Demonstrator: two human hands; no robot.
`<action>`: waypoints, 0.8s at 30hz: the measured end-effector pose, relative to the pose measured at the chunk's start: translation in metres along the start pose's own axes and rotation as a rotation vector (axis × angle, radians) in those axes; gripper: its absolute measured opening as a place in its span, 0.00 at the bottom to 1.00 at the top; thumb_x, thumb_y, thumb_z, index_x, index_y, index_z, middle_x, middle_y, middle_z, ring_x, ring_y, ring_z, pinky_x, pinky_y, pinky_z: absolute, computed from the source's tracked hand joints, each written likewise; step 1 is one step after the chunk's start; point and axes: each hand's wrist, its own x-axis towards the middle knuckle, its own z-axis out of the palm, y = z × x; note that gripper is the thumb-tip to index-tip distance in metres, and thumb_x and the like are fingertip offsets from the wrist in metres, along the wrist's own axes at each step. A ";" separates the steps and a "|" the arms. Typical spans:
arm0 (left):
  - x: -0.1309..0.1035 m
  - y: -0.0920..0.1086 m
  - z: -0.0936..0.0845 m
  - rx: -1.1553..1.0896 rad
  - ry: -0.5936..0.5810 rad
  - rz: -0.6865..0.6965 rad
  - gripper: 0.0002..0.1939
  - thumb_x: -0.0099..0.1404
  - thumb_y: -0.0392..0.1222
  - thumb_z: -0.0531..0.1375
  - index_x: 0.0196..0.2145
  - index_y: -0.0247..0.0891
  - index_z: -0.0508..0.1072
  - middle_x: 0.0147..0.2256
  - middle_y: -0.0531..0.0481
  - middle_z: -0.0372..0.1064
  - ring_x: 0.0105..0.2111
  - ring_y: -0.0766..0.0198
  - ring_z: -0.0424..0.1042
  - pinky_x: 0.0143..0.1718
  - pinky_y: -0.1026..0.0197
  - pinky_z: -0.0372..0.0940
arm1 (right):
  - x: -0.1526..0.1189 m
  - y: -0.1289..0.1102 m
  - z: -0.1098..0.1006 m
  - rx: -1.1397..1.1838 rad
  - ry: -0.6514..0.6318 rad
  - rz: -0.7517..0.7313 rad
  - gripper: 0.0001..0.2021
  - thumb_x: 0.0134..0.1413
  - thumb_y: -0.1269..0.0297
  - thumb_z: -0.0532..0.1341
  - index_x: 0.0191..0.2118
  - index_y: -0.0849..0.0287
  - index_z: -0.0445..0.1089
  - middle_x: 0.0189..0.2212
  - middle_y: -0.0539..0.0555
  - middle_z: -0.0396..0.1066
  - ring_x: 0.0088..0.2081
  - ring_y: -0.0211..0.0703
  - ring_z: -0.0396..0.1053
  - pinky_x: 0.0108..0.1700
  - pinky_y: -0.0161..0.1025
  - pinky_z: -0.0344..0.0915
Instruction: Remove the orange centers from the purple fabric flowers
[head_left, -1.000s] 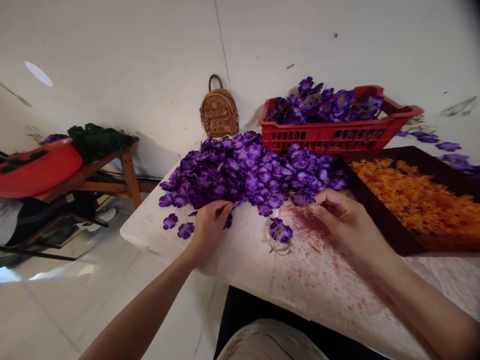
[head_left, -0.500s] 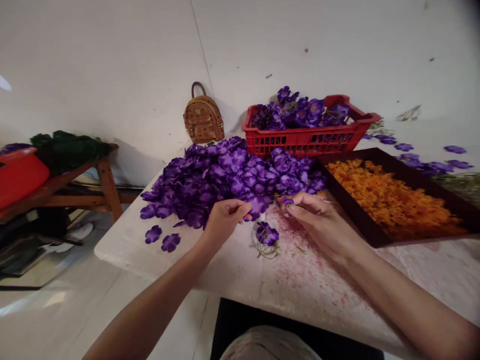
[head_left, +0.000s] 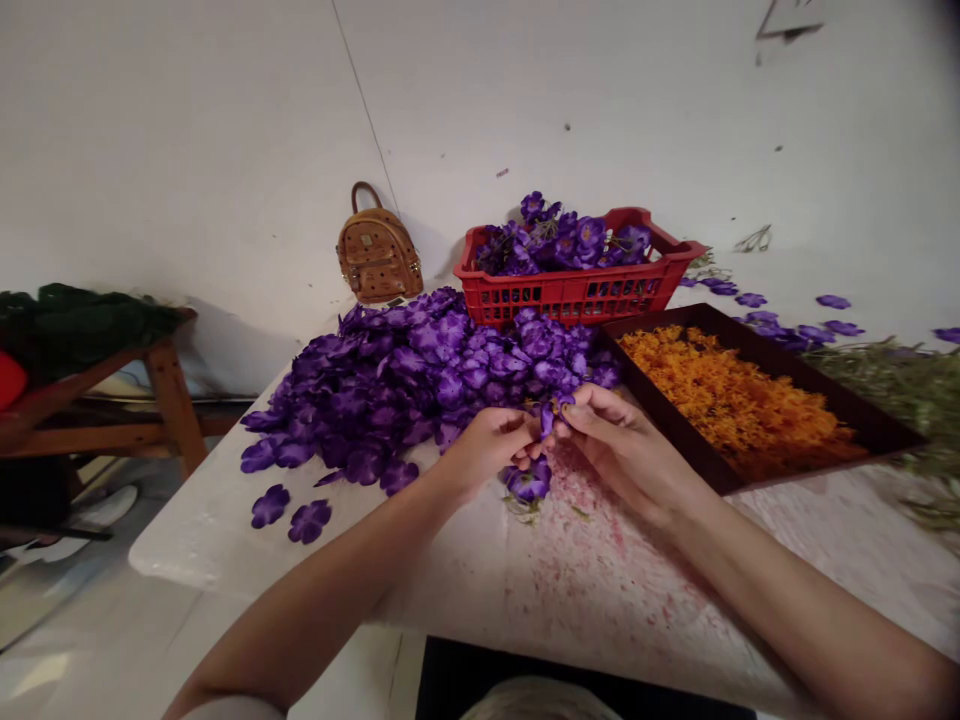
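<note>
Pinches a flower (head_left: 547, 420) with left hand (head_left: 486, 447) and right hand (head_left: 624, 442), in from the tabletop (head_left: 495, 570) front edge. Has two loose petals (head_left: 309, 521) toward the front left corner.

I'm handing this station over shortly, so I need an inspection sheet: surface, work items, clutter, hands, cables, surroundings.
Surface: white table, reddish marks in front of the hands.
Work items: purple petals heaped; red crate holding purple flowers; dark tray holding orange pieces.
Clutter: two loose petals near the left corner; greenish stems beyond the tray; brown backpack behind the heap.
Hands: left hand and right hand close together, fingertips pinching at a purple flower piece.
Cables: nothing seen.
Surroundings: pale wall behind; wooden bench at left bearing dark green leaves.
</note>
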 end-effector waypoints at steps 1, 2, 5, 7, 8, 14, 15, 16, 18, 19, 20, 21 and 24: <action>0.002 -0.002 -0.002 0.044 0.054 0.036 0.18 0.59 0.52 0.71 0.27 0.34 0.75 0.23 0.55 0.64 0.22 0.72 0.59 0.27 0.65 0.56 | 0.001 0.000 0.000 0.004 0.032 -0.015 0.14 0.48 0.56 0.78 0.26 0.54 0.75 0.27 0.47 0.69 0.34 0.38 0.66 0.43 0.37 0.64; 0.004 -0.004 -0.004 0.081 0.121 0.087 0.16 0.61 0.51 0.70 0.29 0.34 0.77 0.24 0.53 0.67 0.22 0.71 0.61 0.27 0.64 0.57 | 0.001 0.000 -0.001 0.007 0.061 -0.024 0.14 0.46 0.57 0.79 0.25 0.54 0.75 0.27 0.46 0.68 0.34 0.38 0.66 0.44 0.36 0.64; 0.006 -0.005 -0.011 0.166 0.266 0.257 0.12 0.62 0.48 0.69 0.35 0.35 0.80 0.29 0.50 0.75 0.28 0.67 0.69 0.32 0.64 0.63 | 0.003 0.001 -0.001 0.006 0.119 -0.022 0.15 0.42 0.56 0.80 0.25 0.54 0.75 0.27 0.46 0.68 0.35 0.38 0.66 0.46 0.37 0.64; 0.006 -0.004 -0.014 0.227 0.268 0.321 0.12 0.62 0.48 0.69 0.35 0.35 0.82 0.32 0.48 0.79 0.31 0.65 0.73 0.35 0.63 0.65 | 0.003 0.002 -0.001 -0.014 0.142 -0.014 0.16 0.41 0.55 0.81 0.25 0.54 0.75 0.27 0.46 0.68 0.35 0.39 0.66 0.45 0.38 0.63; 0.005 -0.004 -0.014 0.262 0.255 0.333 0.11 0.61 0.48 0.70 0.35 0.36 0.83 0.33 0.47 0.80 0.32 0.65 0.73 0.36 0.63 0.66 | 0.003 0.002 -0.001 -0.031 0.153 -0.012 0.17 0.40 0.54 0.81 0.25 0.54 0.75 0.27 0.47 0.68 0.35 0.40 0.65 0.44 0.38 0.63; 0.002 -0.006 -0.008 0.365 0.234 0.384 0.07 0.61 0.44 0.69 0.33 0.37 0.83 0.32 0.47 0.81 0.30 0.64 0.74 0.33 0.63 0.65 | 0.001 0.004 0.002 -0.164 0.190 -0.042 0.19 0.42 0.50 0.78 0.24 0.54 0.71 0.25 0.46 0.62 0.32 0.40 0.58 0.38 0.40 0.57; 0.002 -0.007 -0.007 0.345 0.239 0.369 0.07 0.61 0.43 0.69 0.32 0.37 0.83 0.31 0.47 0.80 0.29 0.65 0.73 0.33 0.63 0.65 | 0.001 0.004 0.002 -0.174 0.187 -0.045 0.19 0.42 0.50 0.78 0.24 0.54 0.70 0.25 0.46 0.62 0.32 0.41 0.58 0.38 0.40 0.57; 0.002 -0.007 -0.006 0.319 0.247 0.344 0.07 0.60 0.43 0.69 0.31 0.36 0.83 0.30 0.48 0.80 0.28 0.65 0.72 0.32 0.63 0.64 | 0.000 0.004 0.003 -0.177 0.182 -0.046 0.19 0.43 0.50 0.78 0.24 0.54 0.70 0.25 0.46 0.62 0.32 0.41 0.58 0.38 0.40 0.57; 0.003 -0.007 -0.005 0.242 0.259 0.278 0.07 0.58 0.43 0.70 0.30 0.36 0.82 0.28 0.49 0.78 0.27 0.66 0.70 0.31 0.64 0.62 | 0.000 0.004 0.003 -0.166 0.173 -0.043 0.18 0.43 0.50 0.77 0.24 0.53 0.70 0.25 0.46 0.62 0.32 0.41 0.58 0.38 0.40 0.58; 0.004 -0.007 -0.005 0.190 0.265 0.245 0.08 0.57 0.43 0.70 0.30 0.35 0.82 0.27 0.49 0.76 0.26 0.67 0.69 0.30 0.64 0.61 | 0.000 0.003 0.004 -0.156 0.171 -0.043 0.18 0.44 0.51 0.77 0.24 0.53 0.70 0.25 0.46 0.63 0.32 0.41 0.59 0.39 0.41 0.58; 0.005 -0.008 -0.006 0.134 0.268 0.214 0.08 0.56 0.44 0.70 0.30 0.35 0.82 0.27 0.50 0.75 0.26 0.68 0.68 0.30 0.64 0.61 | -0.001 0.003 0.004 -0.144 0.169 -0.043 0.18 0.44 0.51 0.77 0.25 0.53 0.71 0.26 0.46 0.64 0.33 0.41 0.60 0.40 0.41 0.60; 0.006 -0.008 -0.006 0.076 0.268 0.185 0.09 0.56 0.44 0.71 0.30 0.35 0.82 0.26 0.51 0.75 0.26 0.68 0.67 0.30 0.64 0.60 | -0.001 0.002 0.004 -0.135 0.166 -0.041 0.17 0.45 0.51 0.77 0.25 0.53 0.71 0.26 0.47 0.66 0.33 0.41 0.62 0.41 0.41 0.61; 0.009 -0.011 -0.007 -0.039 0.245 0.136 0.11 0.55 0.46 0.72 0.30 0.35 0.82 0.26 0.52 0.73 0.25 0.69 0.66 0.31 0.63 0.59 | -0.002 0.001 0.005 -0.136 0.142 0.005 0.16 0.45 0.51 0.77 0.27 0.53 0.73 0.29 0.48 0.70 0.36 0.43 0.67 0.43 0.42 0.63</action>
